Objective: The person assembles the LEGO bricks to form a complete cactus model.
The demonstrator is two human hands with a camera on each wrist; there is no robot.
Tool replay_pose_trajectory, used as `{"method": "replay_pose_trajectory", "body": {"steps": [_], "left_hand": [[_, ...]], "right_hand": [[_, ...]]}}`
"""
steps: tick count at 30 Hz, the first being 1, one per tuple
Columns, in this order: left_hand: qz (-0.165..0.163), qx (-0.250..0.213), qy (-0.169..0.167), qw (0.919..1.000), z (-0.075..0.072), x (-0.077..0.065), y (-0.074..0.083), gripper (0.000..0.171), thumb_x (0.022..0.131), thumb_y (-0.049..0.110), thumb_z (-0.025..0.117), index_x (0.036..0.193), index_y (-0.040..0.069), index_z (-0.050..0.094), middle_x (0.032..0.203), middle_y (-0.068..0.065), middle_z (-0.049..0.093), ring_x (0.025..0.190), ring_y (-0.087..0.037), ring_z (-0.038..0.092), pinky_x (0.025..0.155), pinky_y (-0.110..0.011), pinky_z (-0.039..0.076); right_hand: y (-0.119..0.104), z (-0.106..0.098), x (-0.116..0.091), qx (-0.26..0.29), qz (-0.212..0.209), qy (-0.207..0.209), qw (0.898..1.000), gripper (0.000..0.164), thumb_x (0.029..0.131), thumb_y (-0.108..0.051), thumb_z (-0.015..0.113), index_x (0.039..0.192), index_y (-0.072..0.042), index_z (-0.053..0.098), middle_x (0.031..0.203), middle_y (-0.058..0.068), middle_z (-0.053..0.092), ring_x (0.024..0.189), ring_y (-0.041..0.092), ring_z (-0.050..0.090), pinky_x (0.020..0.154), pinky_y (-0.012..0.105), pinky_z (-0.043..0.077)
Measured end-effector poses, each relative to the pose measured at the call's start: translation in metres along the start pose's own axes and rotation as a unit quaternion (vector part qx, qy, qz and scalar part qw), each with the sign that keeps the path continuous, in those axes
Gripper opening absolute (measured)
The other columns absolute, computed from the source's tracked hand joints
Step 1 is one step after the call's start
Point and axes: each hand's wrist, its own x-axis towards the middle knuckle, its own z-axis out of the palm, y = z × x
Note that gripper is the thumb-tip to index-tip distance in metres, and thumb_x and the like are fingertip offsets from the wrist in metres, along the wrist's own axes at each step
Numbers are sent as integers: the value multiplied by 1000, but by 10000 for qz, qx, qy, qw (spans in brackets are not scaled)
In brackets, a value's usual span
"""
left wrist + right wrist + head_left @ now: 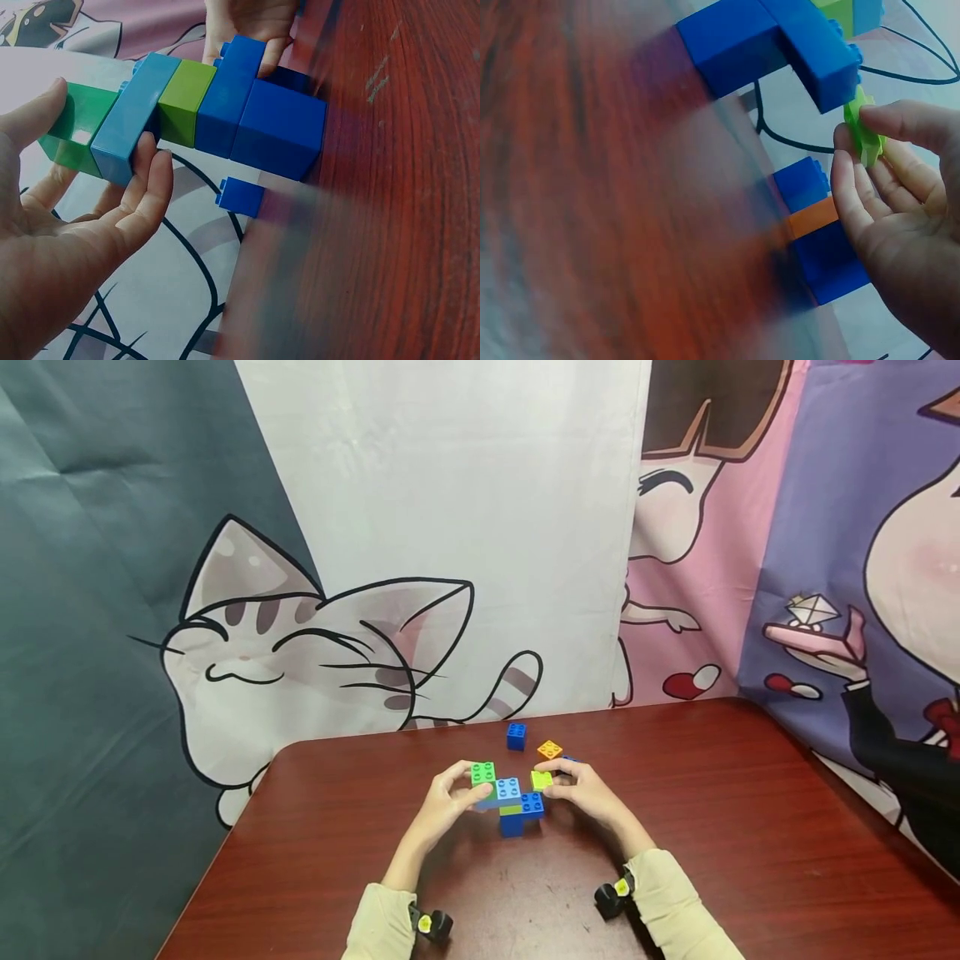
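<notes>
A small tower of toy building bricks stands on the table between the two hands. From the top it has a green brick, a light blue brick, a lime brick and blue bricks at the bottom. My left hand grips the tower's upper left end, thumb on the green brick and fingers against the light blue one. Just right of the tower, my right hand pinches a loose lime brick between thumb and fingers. This piece is close to the studs of the protruding blue brick, apparently just above them.
Behind the tower on the brown table lie a blue brick and an orange brick. Another blue brick is partly hidden by the right hand. A printed cloth hangs along the table's back edge.
</notes>
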Motion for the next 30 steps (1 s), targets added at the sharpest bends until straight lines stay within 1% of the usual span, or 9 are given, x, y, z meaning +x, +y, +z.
{"method": "replay_pose_trajectory", "body": {"steps": [5,11,12,16,18,20,24,27,30], "left_hand": [[16,34,14,10000,-1,0,1,36,92,14,66,124,1,57,104,-4,62,77,-9,68,78,-43,59],[-32,35,117,9999,0,2,1,35,92,13,66,123,0,57,104,-7,64,77,-10,68,80,-48,58],[-41,40,142,9999,0,2,0,35,92,13,66,123,0,57,104,-9,64,77,-10,68,80,-48,58],[-66,75,215,9997,0,2,-1,35,92,14,66,123,2,58,106,-11,64,77,-11,68,79,-45,58],[-70,96,245,9996,0,2,-1,35,92,14,66,123,2,58,106,-12,64,77,-10,68,79,-43,59],[-80,126,272,9995,1,1,-1,34,92,15,66,123,2,58,106,-12,64,77,-10,68,78,-41,59],[-101,126,310,9994,1,1,-1,34,92,14,66,123,2,58,107,-13,64,75,-9,68,80,-46,59],[-129,58,329,9994,2,1,-1,34,91,13,67,122,3,59,107,-14,64,75,-9,68,82,-53,56],[-151,38,320,9994,2,2,0,34,91,14,67,123,3,58,107,-14,64,76,-10,68,84,-56,55]], "right_hand": [[-7,-5,0,-41,82,26,10000,38,89,-13,68,124,1,62,123,23,61,85,13,55,77,25,52],[-12,-8,-1,219,108,-99,9997,39,91,-18,67,126,0,63,129,23,61,93,6,59,84,22,53],[-13,-8,-2,292,146,-128,9994,39,92,-20,66,126,0,63,129,22,61,95,5,60,86,24,54],[-11,-7,-2,352,247,-193,9989,39,95,-25,63,124,2,63,128,21,63,100,3,64,95,40,54],[-10,-5,-2,337,214,-246,9989,39,96,-24,62,122,4,64,126,24,63,98,4,65,93,43,54],[-10,-4,-1,177,190,-251,9993,37,94,-24,64,120,3,66,123,23,65,96,4,65,89,38,56],[-9,-2,-1,-40,161,-268,9995,33,92,-22,67,116,1,68,118,21,67,92,6,63,82,27,56],[-10,0,0,80,225,-308,9992,32,91,-20,68,115,2,67,117,22,67,88,8,65,84,32,57],[-11,1,0,199,254,-374,9988,33,92,-19,67,115,4,66,114,21,68,85,7,65,84,39,58]]}}
